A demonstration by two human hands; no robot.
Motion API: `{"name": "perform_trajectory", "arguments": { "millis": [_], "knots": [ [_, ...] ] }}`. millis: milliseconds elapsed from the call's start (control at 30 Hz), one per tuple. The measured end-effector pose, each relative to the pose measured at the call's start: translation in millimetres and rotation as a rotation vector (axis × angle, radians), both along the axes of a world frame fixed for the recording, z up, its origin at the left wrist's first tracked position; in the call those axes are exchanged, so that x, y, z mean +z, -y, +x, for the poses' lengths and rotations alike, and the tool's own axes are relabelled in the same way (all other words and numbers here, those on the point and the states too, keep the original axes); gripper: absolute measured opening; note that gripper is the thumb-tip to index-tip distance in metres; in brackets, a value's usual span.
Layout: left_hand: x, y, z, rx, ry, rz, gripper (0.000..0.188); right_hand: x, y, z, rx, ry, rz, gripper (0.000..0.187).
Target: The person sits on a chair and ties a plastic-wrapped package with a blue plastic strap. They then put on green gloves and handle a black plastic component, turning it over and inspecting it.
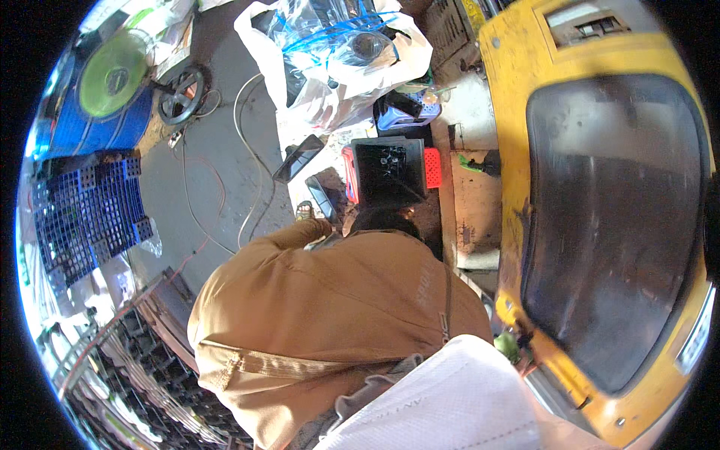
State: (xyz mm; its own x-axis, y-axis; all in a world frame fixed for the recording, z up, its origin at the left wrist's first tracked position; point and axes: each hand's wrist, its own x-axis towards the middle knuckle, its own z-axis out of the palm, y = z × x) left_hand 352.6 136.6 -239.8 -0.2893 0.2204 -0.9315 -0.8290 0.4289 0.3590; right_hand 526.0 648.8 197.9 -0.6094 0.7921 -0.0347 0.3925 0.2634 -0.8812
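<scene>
A brown sleeve (289, 235) reaches forward from the brown jacket (322, 300) that fills the lower middle. My left hand (324, 225) shows only in a small part at its cuff, with the fingers mostly hidden. Just beyond it lies a dark, phone-like slab (321, 198); whether the hand touches it I cannot tell. Another flat dark slab (300, 157) rests at a slant farther off. Straight ahead stands a black square bin or tray (391, 174), with red plastic (433, 167) at its side. My right hand does not show.
A yellow machine panel with a dark window (615, 225) borders the right. Ahead sits a white bag (259, 34) of clear plastic, near a blue-violet basket (409, 114). Cables (238, 112) cross the grey floor. A blue pallet (86, 210) and a green-disc fan (114, 73) are at left.
</scene>
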Motion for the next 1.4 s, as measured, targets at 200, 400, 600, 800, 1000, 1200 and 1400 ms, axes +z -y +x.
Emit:
{"name": "perform_trajectory", "arguments": {
  "millis": [200, 400, 600, 800, 1000, 1200, 1400],
  "knots": [
    [-26, 26, 45, -0.124, 0.018, -0.026, 0.026, 26, -7, -52, 0.608, 0.020, -0.082, 0.047],
    [-76, -53, 72, -0.317, -0.092, -0.001, 0.029, 24, -40, -201, 1.263, 0.222, -0.332, 0.041],
    [-136, -121, 87, -0.522, -0.188, 0.098, 0.032, -15, 11, -277, 1.108, -0.307, -0.316, 0.049],
    [-143, -141, 113, -0.641, -0.323, 0.177, 0.034, -50, 57, -323, 1.213, -0.551, -0.584, 0.040],
    [-151, -151, 128, -0.710, -0.385, 0.181, 0.037, -61, 66, -347, 1.066, -0.543, -0.432, 0.042],
    [-226, -166, 126, -0.918, -0.641, 0.468, 0.040, -81, 37, -358, 1.048, -0.662, -0.307, 0.044],
    [-216, -163, 96, -0.860, -0.376, 0.470, 0.046, -84, 34, -362, 0.954, -0.872, -0.288, 0.047]
  ]
}}
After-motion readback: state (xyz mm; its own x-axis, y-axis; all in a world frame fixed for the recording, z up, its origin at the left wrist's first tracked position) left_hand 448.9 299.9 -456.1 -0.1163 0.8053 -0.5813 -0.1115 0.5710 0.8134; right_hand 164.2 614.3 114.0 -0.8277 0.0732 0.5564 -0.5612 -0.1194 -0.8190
